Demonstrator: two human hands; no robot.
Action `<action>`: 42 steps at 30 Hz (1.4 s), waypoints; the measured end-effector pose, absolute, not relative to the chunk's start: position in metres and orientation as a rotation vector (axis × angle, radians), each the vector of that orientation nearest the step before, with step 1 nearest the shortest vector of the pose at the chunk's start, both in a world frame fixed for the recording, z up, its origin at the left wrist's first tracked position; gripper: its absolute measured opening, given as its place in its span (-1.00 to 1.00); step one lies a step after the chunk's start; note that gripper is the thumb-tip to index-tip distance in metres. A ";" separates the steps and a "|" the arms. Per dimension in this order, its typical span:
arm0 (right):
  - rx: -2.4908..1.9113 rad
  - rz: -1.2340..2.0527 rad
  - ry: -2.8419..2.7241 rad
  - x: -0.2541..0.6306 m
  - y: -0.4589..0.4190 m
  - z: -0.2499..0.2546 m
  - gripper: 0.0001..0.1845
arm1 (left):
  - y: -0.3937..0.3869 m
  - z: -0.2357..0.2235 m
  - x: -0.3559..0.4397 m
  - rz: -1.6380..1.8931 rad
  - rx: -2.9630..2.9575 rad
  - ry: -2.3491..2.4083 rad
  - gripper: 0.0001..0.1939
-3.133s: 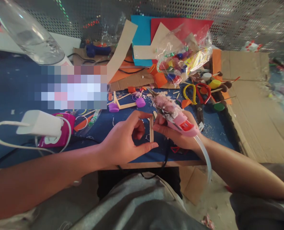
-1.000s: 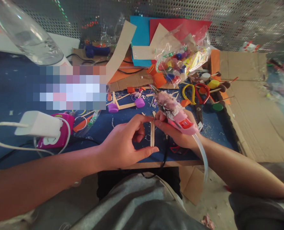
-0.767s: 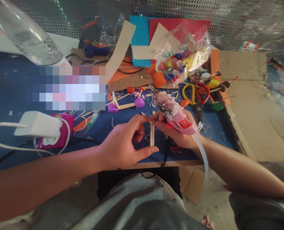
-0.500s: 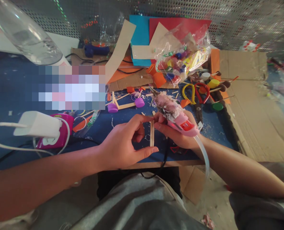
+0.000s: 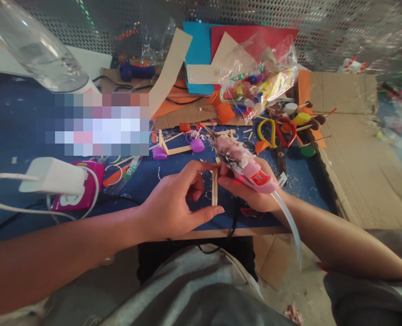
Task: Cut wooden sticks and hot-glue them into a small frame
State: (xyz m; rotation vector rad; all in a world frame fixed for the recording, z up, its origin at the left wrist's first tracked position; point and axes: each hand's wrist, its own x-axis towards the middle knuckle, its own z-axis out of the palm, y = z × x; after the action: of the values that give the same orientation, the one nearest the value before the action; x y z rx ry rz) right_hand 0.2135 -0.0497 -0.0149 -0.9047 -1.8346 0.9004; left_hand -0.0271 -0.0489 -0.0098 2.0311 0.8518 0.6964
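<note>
My left hand (image 5: 174, 201) pinches a pair of upright wooden craft sticks (image 5: 215, 186) between forefinger on top and thumb below, over the blue table's (image 5: 17, 136) near edge. My right hand (image 5: 251, 190) grips a pink hot glue gun (image 5: 243, 162) crusted with dried glue, its nozzle pointing away to the upper left; a clear glue stick (image 5: 289, 222) trails from its back. The right fingertips also touch the top of the sticks.
A stick frame with purple bottle caps (image 5: 179, 147) lies just beyond my hands. Scissors with yellow and red handles (image 5: 277, 131), a bag of coloured caps (image 5: 258, 86), paper sheets, a pink power strip with white charger (image 5: 68, 183), a clear bottle (image 5: 38, 50) and flat cardboard (image 5: 357, 149) surround them.
Both hands stay on the sticks. The glue gun has tilted and shifted slightly to the left; the sticks have barely moved.
</note>
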 end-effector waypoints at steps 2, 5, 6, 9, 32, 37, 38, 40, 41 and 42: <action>-0.877 0.897 -1.829 0.213 -0.050 -0.016 -0.85 | -0.049 -0.011 -0.027 0.702 2.013 0.852 -0.31; -0.860 0.895 -1.825 0.214 -0.051 -0.019 -0.84 | -0.048 -0.013 -0.027 0.711 2.005 0.851 -0.30; -0.859 0.890 -1.830 0.215 -0.051 -0.019 -0.84 | -0.048 -0.013 -0.027 0.715 2.003 0.853 -0.30; -0.869 0.880 -1.844 0.215 -0.051 -0.020 -0.84 | -0.048 -0.013 -0.027 0.712 1.995 0.860 -0.29; -0.902 0.888 -1.832 0.213 -0.053 -0.016 -0.85 | -0.048 -0.011 -0.026 0.660 1.988 0.887 -0.33; -0.902 0.912 -1.818 0.213 -0.055 -0.016 -0.85 | -0.048 -0.011 -0.026 0.649 1.992 0.883 -0.33; -0.909 0.909 -1.820 0.212 -0.055 -0.016 -0.84 | -0.048 -0.011 -0.026 0.651 1.995 0.883 -0.33; -0.923 0.885 -1.832 0.212 -0.055 -0.015 -0.84 | -0.048 -0.012 -0.026 0.656 1.999 0.881 -0.33; -0.927 0.869 -1.840 0.211 -0.054 -0.015 -0.84 | -0.048 -0.012 -0.026 0.654 1.998 0.884 -0.33; -0.928 0.855 -1.847 0.211 -0.054 -0.014 -0.84 | -0.048 -0.012 -0.026 0.649 1.996 0.888 -0.33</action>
State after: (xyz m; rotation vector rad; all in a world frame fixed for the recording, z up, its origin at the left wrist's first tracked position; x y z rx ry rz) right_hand 0.2109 -0.0543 -0.0140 -0.9278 -1.8469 0.8551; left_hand -0.0264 -0.0476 -0.0120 1.9964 0.8885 0.6493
